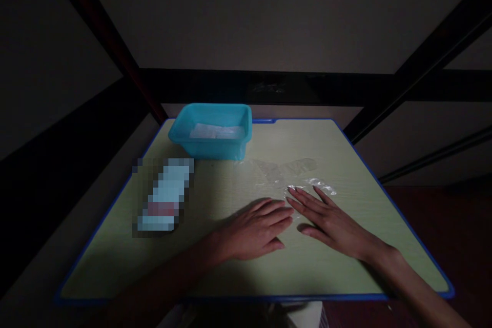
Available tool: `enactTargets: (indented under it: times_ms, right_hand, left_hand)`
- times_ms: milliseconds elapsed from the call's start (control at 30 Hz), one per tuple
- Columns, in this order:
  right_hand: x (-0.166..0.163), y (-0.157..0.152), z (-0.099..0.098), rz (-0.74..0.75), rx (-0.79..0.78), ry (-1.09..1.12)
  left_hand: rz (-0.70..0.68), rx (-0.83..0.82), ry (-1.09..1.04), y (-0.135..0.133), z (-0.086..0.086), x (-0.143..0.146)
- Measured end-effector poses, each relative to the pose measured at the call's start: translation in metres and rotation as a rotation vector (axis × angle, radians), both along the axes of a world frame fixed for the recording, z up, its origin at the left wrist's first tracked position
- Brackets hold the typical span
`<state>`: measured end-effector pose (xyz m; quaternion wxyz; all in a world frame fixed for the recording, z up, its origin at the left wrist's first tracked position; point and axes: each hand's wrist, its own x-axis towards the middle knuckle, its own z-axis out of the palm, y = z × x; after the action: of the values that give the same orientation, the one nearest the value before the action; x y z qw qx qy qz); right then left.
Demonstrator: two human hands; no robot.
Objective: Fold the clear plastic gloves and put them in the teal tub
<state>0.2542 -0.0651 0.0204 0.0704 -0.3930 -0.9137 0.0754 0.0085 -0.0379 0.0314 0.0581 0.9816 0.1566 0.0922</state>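
Note:
My left hand (253,228) lies flat on the pale green table (346,261), fingers stretched out toward the right, holding nothing. My right hand (330,220) lies flat beside it, fingers spread and pointing up-left, the fingertips resting on the near edge of a clear plastic sheet or bag (288,171). The two hands almost touch at the fingertips. The clear plastic spreads over the table between the hands and a turquoise plastic tub (211,136).
The turquoise tub stands at the back left of the table with white or clear material inside. A blurred-out light blue and pink object (165,195) lies at the left. The table has a blue rim (230,298). Dark beams and walls surround it.

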Motion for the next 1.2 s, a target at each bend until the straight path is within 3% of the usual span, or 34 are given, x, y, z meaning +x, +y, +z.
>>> enactTargets:
  times_ms: [433, 600, 767, 1200]
  right_hand:
    - [-0.001, 0.004, 0.006, -0.015, 0.000, 0.038]
    - [-0.012, -0.004, 0.017, -0.019, 0.028, 0.136]
    - [-0.017, -0.015, 0.024, 0.002, 0.076, 0.138]
    - [0.005, -0.023, 0.009, -0.248, 0.170, 0.177]
  left_hand:
    - [0.009, -0.021, -0.118, -0.002, -0.002, 0.000]
    - [0.252, -0.025, -0.290, 0.011, -0.003, -0.010]
    - [0.521, -0.012, -0.279, 0.037, -0.012, -0.031]
    - [0.560, 0.045, -0.241, 0.041, -0.015, -0.034]
